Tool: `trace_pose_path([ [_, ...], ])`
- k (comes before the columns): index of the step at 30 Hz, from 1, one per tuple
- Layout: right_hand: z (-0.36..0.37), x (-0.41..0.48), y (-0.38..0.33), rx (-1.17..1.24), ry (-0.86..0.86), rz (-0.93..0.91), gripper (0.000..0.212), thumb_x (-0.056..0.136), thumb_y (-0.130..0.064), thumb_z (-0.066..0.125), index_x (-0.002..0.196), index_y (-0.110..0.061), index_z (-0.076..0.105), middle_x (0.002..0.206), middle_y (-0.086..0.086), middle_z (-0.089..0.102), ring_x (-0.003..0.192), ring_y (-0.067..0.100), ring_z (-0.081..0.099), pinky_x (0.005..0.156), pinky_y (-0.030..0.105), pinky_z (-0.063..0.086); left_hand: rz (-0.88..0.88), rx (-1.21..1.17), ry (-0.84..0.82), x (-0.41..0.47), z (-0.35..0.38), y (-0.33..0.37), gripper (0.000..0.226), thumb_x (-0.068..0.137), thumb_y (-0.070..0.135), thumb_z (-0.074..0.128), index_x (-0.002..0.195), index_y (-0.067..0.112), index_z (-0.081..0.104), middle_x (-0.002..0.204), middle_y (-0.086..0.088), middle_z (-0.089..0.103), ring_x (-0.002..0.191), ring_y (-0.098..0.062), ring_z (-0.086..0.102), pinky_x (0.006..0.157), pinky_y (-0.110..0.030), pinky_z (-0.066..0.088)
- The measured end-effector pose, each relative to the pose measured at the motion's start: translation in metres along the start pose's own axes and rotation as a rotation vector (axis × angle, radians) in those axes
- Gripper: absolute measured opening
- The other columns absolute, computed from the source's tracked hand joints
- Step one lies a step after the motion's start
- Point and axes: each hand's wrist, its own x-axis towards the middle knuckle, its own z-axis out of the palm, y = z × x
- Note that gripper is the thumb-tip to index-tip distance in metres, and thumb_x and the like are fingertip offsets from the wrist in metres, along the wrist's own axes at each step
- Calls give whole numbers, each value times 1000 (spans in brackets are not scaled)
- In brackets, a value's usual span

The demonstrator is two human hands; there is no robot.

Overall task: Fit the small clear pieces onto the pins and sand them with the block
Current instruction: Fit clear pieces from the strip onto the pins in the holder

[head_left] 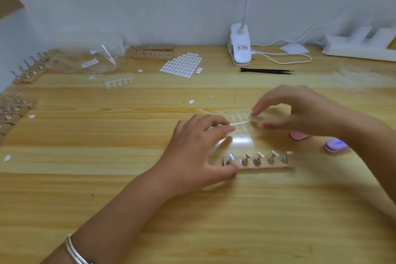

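**Left arm:** extended from the lower left across the table (107, 135), with a silver bangle (75, 251) worn near the wrist.

**Left hand (199, 146):** held palm down, the fingers lightly bent and spread wide from the thumb. The fingertips are laid on the left end of the strip of small clear pieces (240, 123). The thumb is set well apart from them, touching the left end of the wooden base (267, 166).

**Right hand (300, 111):** brought in from the right and arched above the table. The strip's right end is pinched between forefinger and thumb, and the remaining fingers are loosely curled. The contact itself is blurred.

**Strip:** stretched level between the two hands, over a glossy clear sheet (242, 140) and just behind the base.

**Pins (258, 157):** metal, stood in a row along the base and tilted. Whether any carries a clear piece cannot be told.

**Purple block (335, 144) and pink block (299, 135):** laid on the table to the right of the base, near the right forearm, and touched by neither hand.
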Motion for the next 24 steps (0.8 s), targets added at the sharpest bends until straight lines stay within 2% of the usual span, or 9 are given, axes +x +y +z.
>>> trace_pose_path([
  [1, 4, 2, 0, -5, -32, 3, 24, 76, -27, 84, 99, -25, 78, 105, -8, 71, 107, 17, 60, 96, 34, 46, 16, 19, -21, 0, 0, 0, 70, 69, 59, 61, 135, 37, 53, 137, 26, 42, 129, 5, 30, 107, -17, 10],
  [3, 8, 5, -3, -10, -33, -22, 30, 71, -31, 86, 99, -24, 79, 104, -9, 71, 107, 16, 58, 97, 35, 44, 36, 46, -53, 0, 2, 1, 74, 71, 62, 58, 140, 36, 47, 145, 25, 38, 135, 4, 25, 112, -23, 8],
  [6, 14, 6, -7, -18, 17, -69, 23, 69, -34, 87, 90, -27, 80, 99, -10, 70, 102, 16, 55, 92, 30, 43, 52, 95, -77, 0, 4, 1, 76, 73, 66, 54, 143, 37, 43, 149, 24, 35, 138, 3, 23, 115, -29, 9],
  [10, 22, 7, -9, -17, 77, -124, 13, 73, -26, 87, 84, -24, 81, 92, -5, 73, 96, 20, 57, 88, 37, 47, 48, 115, -85, 1, 5, 2, 77, 74, 68, 51, 145, 42, 37, 150, 25, 33, 139, 3, 23, 115, -31, 10],
  [12, 22, 7, -8, 0, 82, -141, 11, 74, -24, 87, 83, -21, 81, 91, -4, 73, 96, 22, 58, 87, 41, 48, 48, 129, -79, 1, 6, 3, 75, 74, 69, 50, 143, 44, 38, 149, 25, 33, 138, 2, 23, 115, -32, 10],
  [16, 21, 4, -7, 18, 41, -127, 21, 69, -34, 87, 87, -24, 81, 94, -9, 70, 101, 16, 55, 90, 33, 45, 37, 136, -63, 2, 6, 2, 73, 73, 72, 49, 140, 44, 43, 148, 25, 33, 137, 3, 21, 115, -30, 9],
  [20, 25, 5, -6, 27, 91, -155, 8, 80, -26, 81, 83, -18, 81, 89, -5, 72, 96, 20, 59, 87, 41, 48, 42, 158, -60, 1, 6, 3, 72, 74, 71, 48, 140, 43, 43, 148, 24, 34, 137, 2, 21, 115, -31, 11],
  [24, 33, 8, -8, -36, 168, -150, 6, 84, -17, 79, 82, -11, 78, 83, 0, 71, 85, 24, 59, 84, 46, 47, 41, 176, -65, -1, 6, 3, 72, 75, 71, 46, 141, 43, 41, 150, 24, 32, 138, 1, 19, 115, -30, 9],
])
